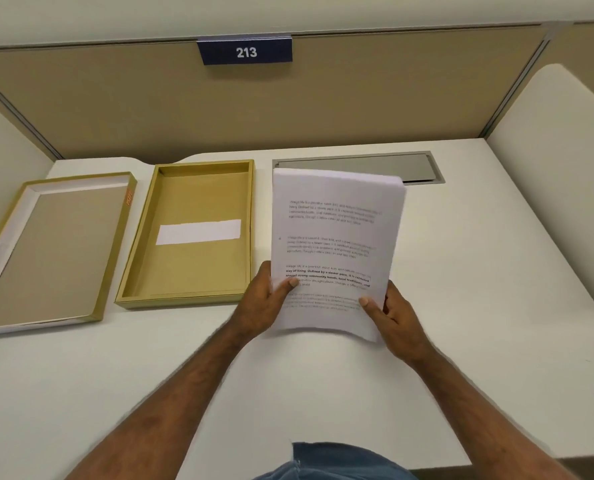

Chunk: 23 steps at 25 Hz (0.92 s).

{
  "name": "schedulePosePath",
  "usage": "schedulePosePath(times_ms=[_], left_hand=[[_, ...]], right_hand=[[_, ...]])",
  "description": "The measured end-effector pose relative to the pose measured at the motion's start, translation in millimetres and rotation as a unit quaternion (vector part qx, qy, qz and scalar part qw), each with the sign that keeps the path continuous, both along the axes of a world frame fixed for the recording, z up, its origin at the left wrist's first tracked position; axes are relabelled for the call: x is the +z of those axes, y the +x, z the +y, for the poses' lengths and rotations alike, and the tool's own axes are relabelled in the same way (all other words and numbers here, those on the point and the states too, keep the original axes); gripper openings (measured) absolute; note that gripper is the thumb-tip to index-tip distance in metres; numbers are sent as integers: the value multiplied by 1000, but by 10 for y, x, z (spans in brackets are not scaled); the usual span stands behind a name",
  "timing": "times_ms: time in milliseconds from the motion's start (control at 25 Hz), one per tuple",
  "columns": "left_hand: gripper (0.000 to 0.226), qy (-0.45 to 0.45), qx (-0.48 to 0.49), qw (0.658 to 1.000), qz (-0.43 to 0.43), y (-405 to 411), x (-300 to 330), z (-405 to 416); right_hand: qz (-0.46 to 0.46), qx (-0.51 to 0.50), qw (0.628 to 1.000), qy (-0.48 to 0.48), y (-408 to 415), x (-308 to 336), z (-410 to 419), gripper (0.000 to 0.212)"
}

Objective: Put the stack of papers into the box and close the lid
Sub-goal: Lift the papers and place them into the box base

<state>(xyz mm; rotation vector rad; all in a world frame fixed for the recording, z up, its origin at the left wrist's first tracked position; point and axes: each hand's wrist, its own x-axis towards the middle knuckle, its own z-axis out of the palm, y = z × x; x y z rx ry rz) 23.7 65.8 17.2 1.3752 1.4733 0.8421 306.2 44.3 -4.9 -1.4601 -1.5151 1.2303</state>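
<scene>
A white stack of papers [333,237] with printed text is lifted off the desk, tilted up toward me, right of the box. My left hand [266,299] grips its lower left edge, thumb on top. My right hand [390,315] grips the lower right corner. The open gold box [143,271] lies on the desk just left of the stack, with a white slip [198,232] lying inside. The lid [115,251] lies upside down at the far left, beside the box.
The white desk [461,271] has a grey cable hatch [392,166] at the back, partly behind the papers. A tan partition [323,109] with a blue "213" sign [246,51] closes the rear; white side panels stand left and right.
</scene>
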Motion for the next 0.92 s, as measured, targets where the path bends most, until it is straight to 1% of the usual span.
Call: schedulePosePath(times_ms=[120, 200, 400, 520, 560, 640, 680, 800, 920], left_hand=[[41, -54, 15, 998, -20, -283, 101, -87], [39, -83, 20, 996, -33, -538, 147, -161], [38, -111, 77, 988, -71, -1336, 336, -117], [40, -120, 102, 986, -53, -1862, 410, 103], [38, -120, 106, 986, -45, -2014, 417, 188], [29, -119, 108, 986, -33, -2280, 397, 362], [28, -118, 109, 987, -24, -2388, 367, 451], [44, -124, 104, 987, 8, -2621, 229, 703], [48, -132, 94, 986, 29, -2728, 79, 895]], right_hand=[[65, -12, 996, -56, -212, 57, -44, 35], [93, -9, 991, -93, -440, 120, -93, 35], [132, 13, 983, -127, -1227, 372, 121, 33], [151, 24, 978, -143, -1771, 377, 474, 33], [154, 30, 976, -149, -1939, 348, 611, 33], [159, 43, 973, -163, -2258, 300, 877, 34], [159, 46, 971, -173, -2399, 279, 998, 35], [132, 39, 972, -190, -2725, 224, 1281, 36], [86, 28, 975, -203, -2900, 143, 1504, 37]])
